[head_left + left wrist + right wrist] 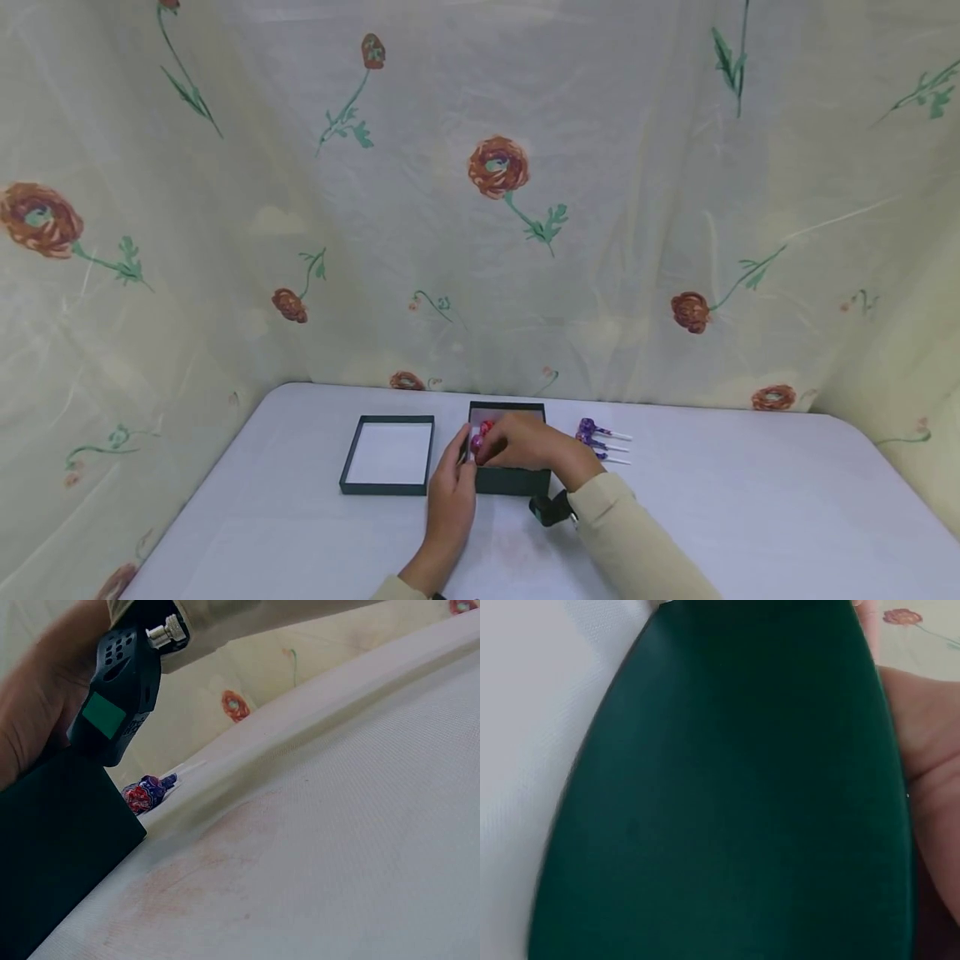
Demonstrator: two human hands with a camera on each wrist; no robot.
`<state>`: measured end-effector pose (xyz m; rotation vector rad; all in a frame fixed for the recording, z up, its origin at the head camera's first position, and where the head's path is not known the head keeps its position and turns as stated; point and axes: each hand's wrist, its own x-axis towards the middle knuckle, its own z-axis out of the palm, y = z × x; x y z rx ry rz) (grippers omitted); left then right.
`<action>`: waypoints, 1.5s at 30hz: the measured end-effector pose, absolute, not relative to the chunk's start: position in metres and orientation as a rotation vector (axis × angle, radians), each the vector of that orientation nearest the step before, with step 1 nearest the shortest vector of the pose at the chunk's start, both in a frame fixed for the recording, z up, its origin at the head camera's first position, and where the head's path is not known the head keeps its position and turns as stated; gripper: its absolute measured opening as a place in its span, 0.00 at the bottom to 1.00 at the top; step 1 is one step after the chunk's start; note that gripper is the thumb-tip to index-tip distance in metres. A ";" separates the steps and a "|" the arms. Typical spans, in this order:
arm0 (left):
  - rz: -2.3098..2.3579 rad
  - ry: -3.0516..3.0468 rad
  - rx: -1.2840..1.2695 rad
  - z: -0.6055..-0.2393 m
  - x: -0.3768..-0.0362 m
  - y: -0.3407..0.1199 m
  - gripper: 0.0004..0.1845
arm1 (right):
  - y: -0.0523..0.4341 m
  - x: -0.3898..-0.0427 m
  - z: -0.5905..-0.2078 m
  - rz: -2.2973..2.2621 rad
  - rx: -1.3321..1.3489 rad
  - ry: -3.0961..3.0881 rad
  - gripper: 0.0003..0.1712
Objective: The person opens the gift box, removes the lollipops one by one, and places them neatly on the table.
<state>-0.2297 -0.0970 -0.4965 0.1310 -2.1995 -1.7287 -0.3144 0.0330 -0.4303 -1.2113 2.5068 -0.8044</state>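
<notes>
A dark green box (513,482) stands on the white table, its inside partly covered by my right hand (517,442). That hand reaches in from the right with bent fingers, tips low at the left part of the box; whether they pinch something is hidden. Next to them lie a red lollipop (486,427) and a purple lollipop (476,443). My left hand (452,492) rests against the box's left side, fingers fairly straight along it and thumb near the front corner. In the right wrist view the green box wall (735,787) fills most of the picture.
A shallow green-edged lid (386,489) lies left of the box. Several purple-wrapped lollipops (588,427) lie on its right, white sticks pointing right. A black camera mount (551,508) hangs at my right wrist. Behind the table (712,500) hangs a flowered curtain (600,317).
</notes>
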 end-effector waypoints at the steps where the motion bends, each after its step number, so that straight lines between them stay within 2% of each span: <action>1: -1.731 -2.200 0.131 -0.497 -0.230 -0.097 0.25 | 0.033 -0.315 -0.430 -0.798 -1.211 2.509 0.05; 45: -1.745 -2.195 0.096 -0.498 -0.230 -0.099 0.26 | 0.031 -0.324 -0.438 -0.848 -1.210 2.401 0.06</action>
